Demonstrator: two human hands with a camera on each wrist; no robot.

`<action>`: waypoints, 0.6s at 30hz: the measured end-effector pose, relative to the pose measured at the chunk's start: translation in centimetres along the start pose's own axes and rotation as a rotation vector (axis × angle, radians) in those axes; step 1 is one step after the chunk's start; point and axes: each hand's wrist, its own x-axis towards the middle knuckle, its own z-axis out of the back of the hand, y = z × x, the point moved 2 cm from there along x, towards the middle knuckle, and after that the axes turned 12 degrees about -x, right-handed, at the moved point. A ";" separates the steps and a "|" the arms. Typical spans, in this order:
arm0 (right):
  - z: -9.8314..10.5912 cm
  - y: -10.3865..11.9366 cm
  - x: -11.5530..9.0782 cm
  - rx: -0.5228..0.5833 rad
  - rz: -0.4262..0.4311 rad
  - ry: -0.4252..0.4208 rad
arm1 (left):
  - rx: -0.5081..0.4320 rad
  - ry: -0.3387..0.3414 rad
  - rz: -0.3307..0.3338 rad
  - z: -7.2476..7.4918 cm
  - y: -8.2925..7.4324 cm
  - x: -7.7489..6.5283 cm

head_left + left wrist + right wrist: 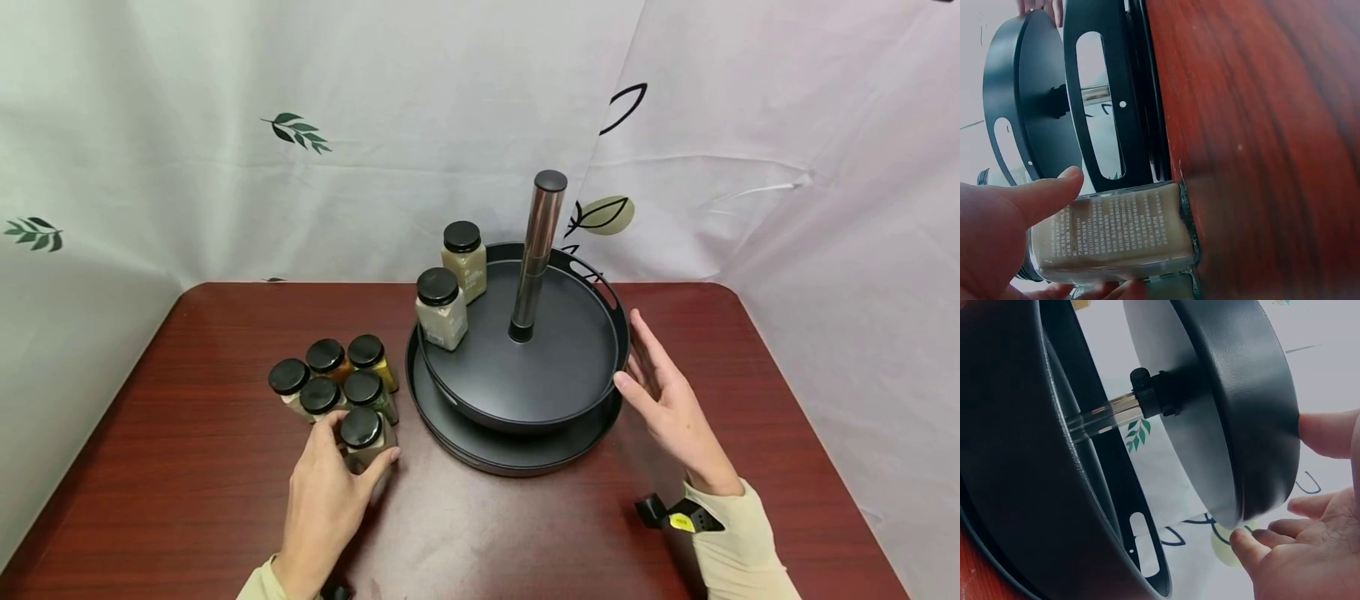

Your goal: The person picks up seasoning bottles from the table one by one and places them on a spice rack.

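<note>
My left hand (326, 492) grips the nearest spice jar (367, 442) between thumb and fingers. In the left wrist view this jar (1113, 231) has a black lid, a grey-brown filling and printed white text, and its base is right at the tabletop. A black two-tier turntable (517, 400) with a metal centre post (538, 250) stands in the middle. Two jars with pale fillings, one in front (442, 312) and one behind (467, 267), stand on the left of its upper tray. My right hand (671, 408) rests at that tray's right rim, thumb on the side wall (1260, 394), fingers loosely extended.
Several more black-lidded spice jars (326, 358) stand close together just beyond my left hand, left of the turntable. The red-brown wooden table (187, 467) ends at a white curtain (412, 108) with leaf prints. Oval handle cut-outs (1100, 106) pierce the tray walls.
</note>
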 end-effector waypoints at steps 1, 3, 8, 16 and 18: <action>0.0 0.0 0.0 -0.002 -0.001 0.001 | 0.002 0.001 0.001 0.0 0.0 0.0; 0.0 0.0 0.0 -0.003 -0.002 0.001 | 0.005 0.002 0.001 -0.1 0.0 0.0; -0.1 0.1 -0.1 0.020 0.003 0.004 | 0.008 0.002 0.013 -0.1 0.1 0.0; -0.2 0.1 0.0 -0.002 0.023 0.019 | 0.016 -0.003 0.027 0.1 0.1 0.0; -0.2 0.1 0.1 -0.007 0.027 0.026 | 0.016 -0.009 0.020 0.1 0.1 0.0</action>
